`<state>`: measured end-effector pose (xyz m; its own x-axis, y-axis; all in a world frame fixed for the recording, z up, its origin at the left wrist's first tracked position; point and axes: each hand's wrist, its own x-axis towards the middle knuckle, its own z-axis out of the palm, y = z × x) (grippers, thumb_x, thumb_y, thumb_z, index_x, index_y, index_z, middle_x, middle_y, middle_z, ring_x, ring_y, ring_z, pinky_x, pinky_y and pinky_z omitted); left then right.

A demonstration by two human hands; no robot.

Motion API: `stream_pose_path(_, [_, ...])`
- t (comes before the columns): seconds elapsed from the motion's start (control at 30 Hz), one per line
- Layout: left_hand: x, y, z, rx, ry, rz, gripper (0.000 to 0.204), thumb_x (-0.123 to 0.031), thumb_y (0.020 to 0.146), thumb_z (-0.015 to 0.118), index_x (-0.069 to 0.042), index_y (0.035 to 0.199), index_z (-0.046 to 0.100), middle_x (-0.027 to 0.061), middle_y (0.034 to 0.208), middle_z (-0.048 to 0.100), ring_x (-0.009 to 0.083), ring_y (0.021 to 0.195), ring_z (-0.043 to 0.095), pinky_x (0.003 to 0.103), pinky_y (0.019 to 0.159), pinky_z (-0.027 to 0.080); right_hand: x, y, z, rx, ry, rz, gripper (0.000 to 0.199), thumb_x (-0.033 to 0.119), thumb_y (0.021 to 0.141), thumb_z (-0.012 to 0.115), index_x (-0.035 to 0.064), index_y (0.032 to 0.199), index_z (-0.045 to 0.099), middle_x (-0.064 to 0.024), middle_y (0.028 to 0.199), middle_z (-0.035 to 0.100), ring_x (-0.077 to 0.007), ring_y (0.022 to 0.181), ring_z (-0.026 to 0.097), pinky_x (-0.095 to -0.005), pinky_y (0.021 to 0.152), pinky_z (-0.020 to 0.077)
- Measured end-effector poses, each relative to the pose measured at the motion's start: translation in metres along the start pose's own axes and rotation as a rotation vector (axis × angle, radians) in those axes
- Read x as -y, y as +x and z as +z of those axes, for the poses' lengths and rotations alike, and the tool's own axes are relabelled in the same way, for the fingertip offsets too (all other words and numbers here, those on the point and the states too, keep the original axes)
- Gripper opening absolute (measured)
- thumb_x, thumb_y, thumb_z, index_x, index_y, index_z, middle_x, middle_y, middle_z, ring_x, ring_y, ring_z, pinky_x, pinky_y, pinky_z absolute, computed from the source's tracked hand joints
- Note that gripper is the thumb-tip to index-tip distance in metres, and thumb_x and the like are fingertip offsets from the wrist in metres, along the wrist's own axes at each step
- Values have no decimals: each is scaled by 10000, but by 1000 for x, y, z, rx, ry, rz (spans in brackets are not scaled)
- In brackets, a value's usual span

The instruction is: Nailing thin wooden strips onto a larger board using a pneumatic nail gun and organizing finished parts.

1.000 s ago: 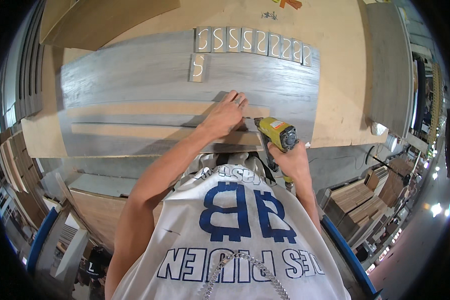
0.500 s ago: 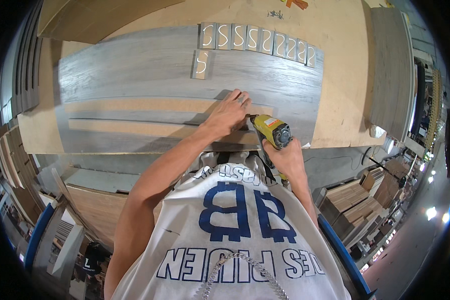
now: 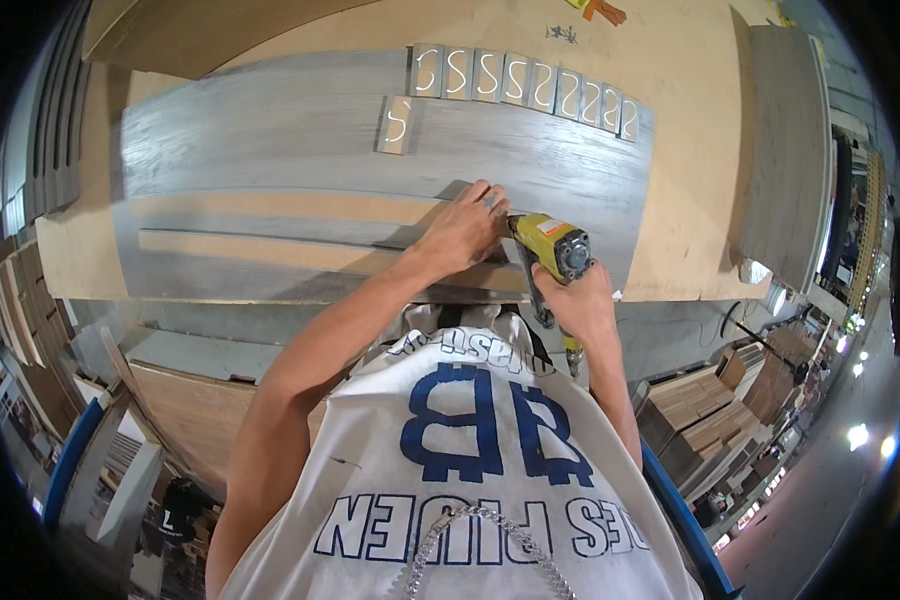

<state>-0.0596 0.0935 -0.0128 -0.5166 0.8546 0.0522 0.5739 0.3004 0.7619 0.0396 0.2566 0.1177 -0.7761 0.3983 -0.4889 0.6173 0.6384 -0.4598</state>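
Note:
My left hand (image 3: pixel 462 228) presses flat on a grey wood-grain panel (image 3: pixel 300 150) lying on a plywood workbench (image 3: pixel 690 130). My right hand (image 3: pixel 575 300) grips a yellow pneumatic nail gun (image 3: pixel 555 252), its nose set against the panel just right of my left fingers. A thin light strip (image 3: pixel 270 250) runs along the panel under my left hand. A row of several small grey blocks with a white curved mark (image 3: pixel 525 80) lines the panel's far edge, and one more block (image 3: pixel 397 124) lies apart below the row.
A grey board (image 3: pixel 785 150) lies on the bench at the right. Stacked wooden boards (image 3: pixel 705 410) stand on the floor at lower right, and more panels (image 3: pixel 200 400) lean under the bench at lower left. A blue rail (image 3: pixel 685 510) runs beside me.
Both hands and the nail gun have stayed at the same spot on the panel; only the view has shifted slightly.

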Motion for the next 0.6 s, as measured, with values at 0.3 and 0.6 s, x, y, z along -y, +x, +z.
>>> stream_pose_path(0.3, [5, 2, 5, 39, 32, 40, 565, -146, 741, 770, 61, 1220, 551, 160, 1193, 523, 346, 1169, 449, 426, 1026, 411, 8, 1, -1, 25, 96, 71, 374, 273, 804, 726, -86, 906, 696, -283, 775, 685, -427, 812, 704, -451, 734, 544])
stream_pose_path(0.6, [-28, -44, -27, -235, 107, -143, 433, -208, 868, 713, 26, 1211, 588, 174, 1279, 553, 364, 1176, 495, 462, 1027, 419, -46, -5, -25, -58, 220, 161, 342, 172, 836, 712, -57, 1088, 681, -224, 867, 721, -379, 796, 705, -399, 727, 545])
